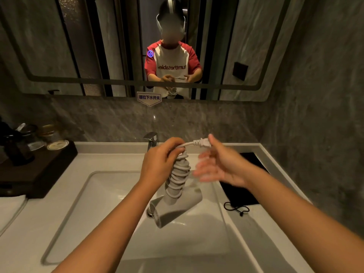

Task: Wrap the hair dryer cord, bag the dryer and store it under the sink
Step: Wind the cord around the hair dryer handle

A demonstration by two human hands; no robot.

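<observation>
A grey hair dryer (pixel 177 208) hangs nozzle-down over the sink, its handle pointing up. The white cord (pixel 178 175) is coiled many times around the handle. My left hand (pixel 159 164) grips the top of the handle and the coils. The cord's last stretch runs right to the white plug (pixel 201 142), which my right hand (pixel 218 164) pinches between thumb and forefinger; its other fingers are spread and blurred. A black drawstring bag (pixel 243 191) lies flat on the counter to the right of the basin.
The white sink basin (pixel 88 203) fills the middle, with a chrome faucet (pixel 151 140) behind the hands. A dark wooden tray (pixel 39 170) with glasses and jars stands at the left. A white towel (pixel 9 211) lies at the left edge. A mirror hangs above.
</observation>
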